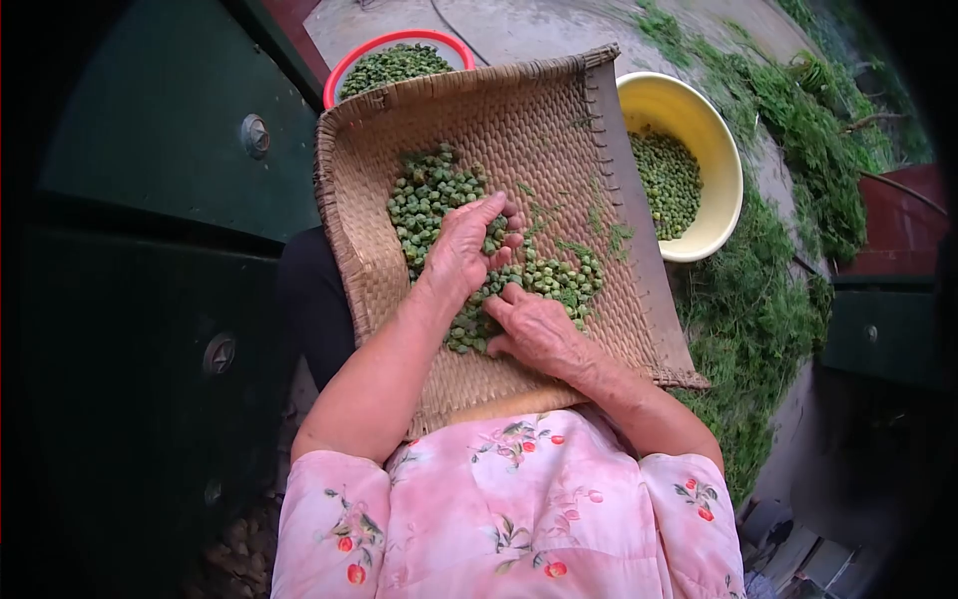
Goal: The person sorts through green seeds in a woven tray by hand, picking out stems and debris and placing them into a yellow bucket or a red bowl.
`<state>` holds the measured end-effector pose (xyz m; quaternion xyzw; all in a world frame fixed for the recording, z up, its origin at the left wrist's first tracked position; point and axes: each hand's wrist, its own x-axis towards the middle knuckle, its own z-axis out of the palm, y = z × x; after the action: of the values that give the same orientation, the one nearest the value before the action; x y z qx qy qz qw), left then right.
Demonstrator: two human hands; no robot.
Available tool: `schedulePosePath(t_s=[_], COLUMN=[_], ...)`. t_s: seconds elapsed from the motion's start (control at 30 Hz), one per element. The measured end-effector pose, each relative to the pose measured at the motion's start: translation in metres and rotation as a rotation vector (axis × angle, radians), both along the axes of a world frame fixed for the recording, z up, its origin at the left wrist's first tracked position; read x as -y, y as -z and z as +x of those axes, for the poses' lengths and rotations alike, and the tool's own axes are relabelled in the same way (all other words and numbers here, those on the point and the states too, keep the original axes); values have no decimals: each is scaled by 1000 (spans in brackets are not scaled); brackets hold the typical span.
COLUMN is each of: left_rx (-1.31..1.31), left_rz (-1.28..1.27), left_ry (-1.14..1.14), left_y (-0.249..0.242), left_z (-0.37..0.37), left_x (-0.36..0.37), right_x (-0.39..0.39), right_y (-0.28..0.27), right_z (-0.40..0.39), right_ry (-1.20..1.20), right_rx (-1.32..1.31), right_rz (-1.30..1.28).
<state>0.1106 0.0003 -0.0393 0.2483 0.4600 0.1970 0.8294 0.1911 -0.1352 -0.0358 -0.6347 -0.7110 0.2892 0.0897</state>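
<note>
A woven basket tray (379,270) lies across the lap, with a heap of small round green pods (429,200) in it. My left hand (474,240) is over the middle of the heap, its fingers curled around a few pods that show in the palm. Lower and to the right, my right hand (539,334) rests palm down on the pods, thumb and fingers apart; its fingertips partly sink among them. Thin green sprigs (539,215) are scattered on the weave to the right of the heap.
Beyond the tray's upper left edge is a red-rimmed basin (469,55) full of green pods. A yellow bucket (720,190) holding more stands to the right. Feathery green plants (743,349) cover the ground there. Dark green metal panels (150,180) rise close on the left.
</note>
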Motion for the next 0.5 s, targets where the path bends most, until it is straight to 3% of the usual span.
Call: schedulePosePath(t_s=[0.27, 0.33, 0.5], left_rx=[17, 5, 25], left_rz=[-2, -14, -30], left_ry=[2, -9, -46], left_y=[4, 0, -13], left_z=[-1, -3, -8], left_x=[3, 4, 4], right_x=[12, 15, 14], right_y=[4, 8, 17], right_z=[-11, -10, 8], right_ry=[-87, -91, 157], right_rx=[84, 48, -250], right_rz=[153, 197, 67])
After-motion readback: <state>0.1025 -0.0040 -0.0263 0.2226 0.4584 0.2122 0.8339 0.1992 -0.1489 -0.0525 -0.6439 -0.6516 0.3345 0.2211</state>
